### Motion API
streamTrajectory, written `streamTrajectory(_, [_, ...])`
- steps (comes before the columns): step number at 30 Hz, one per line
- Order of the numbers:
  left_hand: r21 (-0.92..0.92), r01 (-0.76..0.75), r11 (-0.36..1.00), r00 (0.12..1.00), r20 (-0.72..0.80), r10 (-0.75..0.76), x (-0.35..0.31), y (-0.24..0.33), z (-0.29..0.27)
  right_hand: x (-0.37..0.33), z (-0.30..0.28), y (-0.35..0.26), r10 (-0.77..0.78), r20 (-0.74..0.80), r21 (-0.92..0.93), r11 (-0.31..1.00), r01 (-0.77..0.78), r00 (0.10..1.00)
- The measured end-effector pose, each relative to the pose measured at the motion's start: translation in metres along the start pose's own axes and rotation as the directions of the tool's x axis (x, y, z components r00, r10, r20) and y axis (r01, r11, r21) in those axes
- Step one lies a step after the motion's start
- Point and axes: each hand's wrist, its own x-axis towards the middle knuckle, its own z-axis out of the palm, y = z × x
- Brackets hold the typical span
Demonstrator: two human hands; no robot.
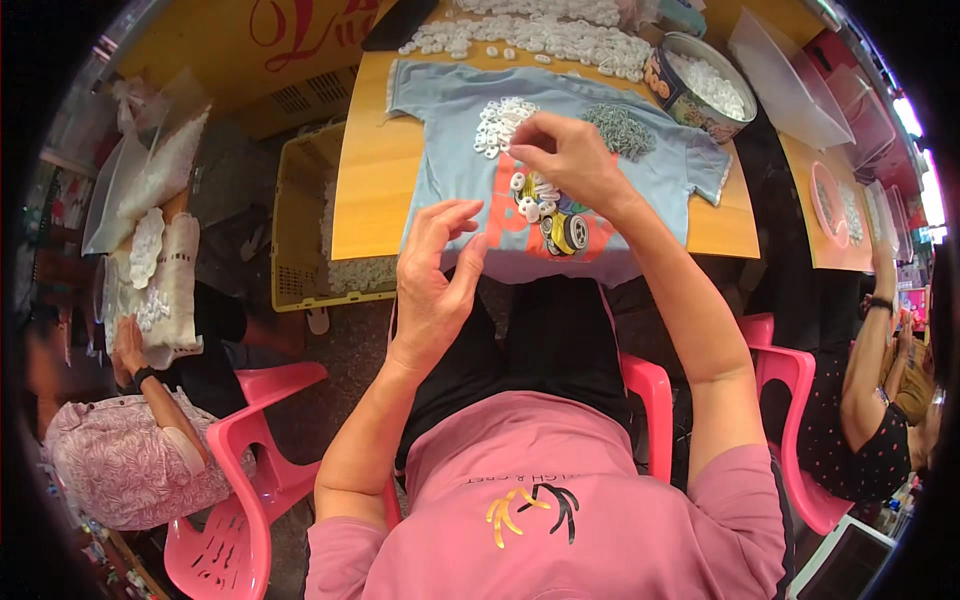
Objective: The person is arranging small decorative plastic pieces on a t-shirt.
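A light blue T-shirt (450,110) lies spread over the wooden table before me. On it are a pile of small white oval plastic pieces (497,122), a heap of small grey metal parts (622,130) and a few loose white pieces (537,205) over the shirt's printed picture. My right hand (575,160) reaches over the shirt, thumb and finger drawn together at the white pile's lower right edge; what they hold, if anything, is too small to make out. Above the shirt's lower left part, my left hand (432,275) is raised, fingers curved and thumb apart, holding nothing visible.
More white pieces (530,38) cover the table's far edge, beside a round tin (700,88) of them. A yellow crate (300,200) stands left of the table. People sit at both sides, near pink plastic chairs (240,470). A clear bin (790,75) stands at right.
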Motion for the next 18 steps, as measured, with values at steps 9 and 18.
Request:
streamTrajectory(9, [-0.321, 0.231, 0.918, 0.973, 0.07, -0.221, 0.011, 0.012, 0.027, -0.049, -0.026, -0.043, 0.277, 0.232, 0.742, 0.57, -0.354, 0.933])
streamTrajectory(18, [-0.389, 0.226, 0.893, 0.972, 0.029, -0.233, 0.005, 0.019, 0.049, -0.089, -0.021, -0.054, 0.303, 0.112, 0.725, 0.626, -0.286, 0.946])
